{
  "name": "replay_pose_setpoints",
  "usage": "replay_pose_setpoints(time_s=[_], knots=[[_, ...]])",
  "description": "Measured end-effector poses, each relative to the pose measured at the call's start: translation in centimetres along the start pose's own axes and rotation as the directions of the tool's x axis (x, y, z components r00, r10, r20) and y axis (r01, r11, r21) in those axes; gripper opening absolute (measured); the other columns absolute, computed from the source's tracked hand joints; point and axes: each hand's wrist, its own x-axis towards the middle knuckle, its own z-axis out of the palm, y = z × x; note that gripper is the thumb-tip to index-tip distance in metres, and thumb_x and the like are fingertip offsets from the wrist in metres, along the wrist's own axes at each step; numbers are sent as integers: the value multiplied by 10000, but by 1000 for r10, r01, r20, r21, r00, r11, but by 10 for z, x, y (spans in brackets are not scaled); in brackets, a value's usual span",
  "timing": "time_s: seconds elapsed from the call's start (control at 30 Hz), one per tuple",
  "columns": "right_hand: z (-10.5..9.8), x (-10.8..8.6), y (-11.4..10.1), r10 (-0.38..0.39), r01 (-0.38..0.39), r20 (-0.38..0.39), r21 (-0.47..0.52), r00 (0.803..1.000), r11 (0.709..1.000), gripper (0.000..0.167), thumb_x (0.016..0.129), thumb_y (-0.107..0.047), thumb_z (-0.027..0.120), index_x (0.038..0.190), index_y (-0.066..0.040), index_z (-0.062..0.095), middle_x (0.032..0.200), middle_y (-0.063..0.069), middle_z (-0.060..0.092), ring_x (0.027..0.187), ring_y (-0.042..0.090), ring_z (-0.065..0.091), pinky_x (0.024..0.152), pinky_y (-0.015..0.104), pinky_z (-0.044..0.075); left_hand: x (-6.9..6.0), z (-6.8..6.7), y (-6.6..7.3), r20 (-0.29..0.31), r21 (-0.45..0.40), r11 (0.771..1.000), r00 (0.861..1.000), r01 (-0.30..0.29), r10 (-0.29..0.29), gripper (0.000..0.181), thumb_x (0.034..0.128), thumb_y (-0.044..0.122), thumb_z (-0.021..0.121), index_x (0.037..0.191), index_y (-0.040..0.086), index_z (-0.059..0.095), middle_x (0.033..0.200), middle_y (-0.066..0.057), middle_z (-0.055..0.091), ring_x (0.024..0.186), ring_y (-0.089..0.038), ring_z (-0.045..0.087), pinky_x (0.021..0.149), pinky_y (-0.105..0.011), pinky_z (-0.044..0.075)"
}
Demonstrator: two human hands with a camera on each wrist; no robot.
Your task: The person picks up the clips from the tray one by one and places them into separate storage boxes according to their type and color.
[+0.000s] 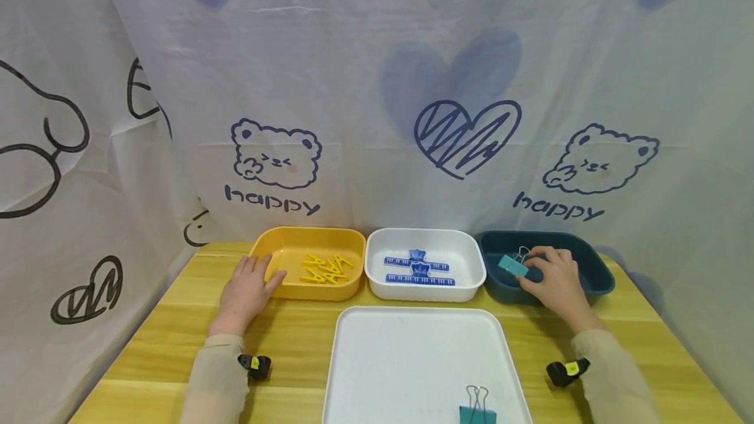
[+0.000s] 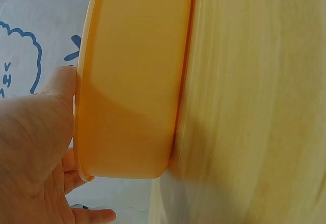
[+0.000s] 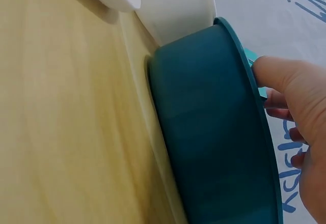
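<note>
My right hand [image 1: 556, 283] pinches a teal binder clip [image 1: 513, 265] by its wire handles, over the dark teal bin [image 1: 595, 273]. In the right wrist view, the bin's rim hides most of that clip. My left hand [image 1: 246, 290] rests at the left end of the yellow bin [image 1: 312, 235], its fingers about the rim. Several yellow clothespins [image 1: 326, 269] lie inside this bin. Between the two bins stands a white bin [image 1: 424, 293] holding two blue-and-white clips [image 1: 419, 280] with piano-key bars. Another teal binder clip [image 1: 478, 415] lies on the white tray [image 1: 406, 358].
The three bins stand in a row at the back of the wooden table [image 1: 288, 345], in front of a printed curtain [image 1: 365, 84]. The white tray lies nearer, between the forearms. A small black device [image 1: 256, 366] sits at the left wrist, another [image 1: 567, 371] at the right.
</note>
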Motion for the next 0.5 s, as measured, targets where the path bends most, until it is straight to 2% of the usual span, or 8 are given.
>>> replay_pose_setpoints(time_s=[0.23,0.5], knots=[[4,16,4,36,-34,91,-28,995,999,247,771,-220,777,897,-15,721,1175,193,562,1060,399,387,849,571,320,0,-1,1,1,-2,1000,1000,5,-5,674,1017,499,403,1478,8,371,1521,-325,307,1444,-492,202,1143,-638,259],[9,26,9,84,-71,204,-71,975,995,248,794,-254,770,897,-32,730,1203,215,559,1084,417,386,886,587,333,0,-1,1,4,-8,1000,1000,6,-6,665,1015,481,419,1480,7,368,1522,-328,303,1445,-496,193,1157,-629,238]])
